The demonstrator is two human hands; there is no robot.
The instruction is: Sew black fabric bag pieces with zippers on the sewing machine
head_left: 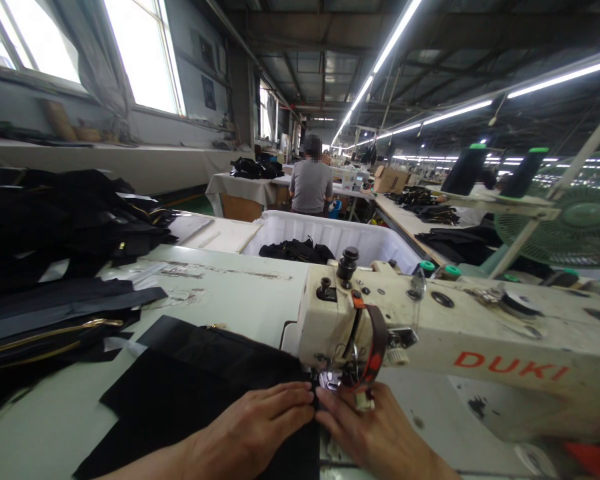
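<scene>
A black fabric piece (180, 393) lies on the pale table, its right edge running under the presser foot (330, 381) of a sewing machine (460, 333). My left hand (253, 423) rests on this fabric, with thumb and fingertips closed on its edge just left of the foot. From the other side, my right hand (363, 427) reaches in under the machine head, its fingertips closed at the same edge and nearly touching the left ones. Part of the right hand's fingers is hidden behind the machine's front parts. A small gold zipper end (213, 327) shows at the fabric's far edge.
Black pieces with gold zippers (95, 323) are heaped on the left. Behind the table stands a white bin (380, 237) with black cloth inside. Thread cones (527, 172) and a green fan (580, 217) are at right. A person (311, 180) sits farther back.
</scene>
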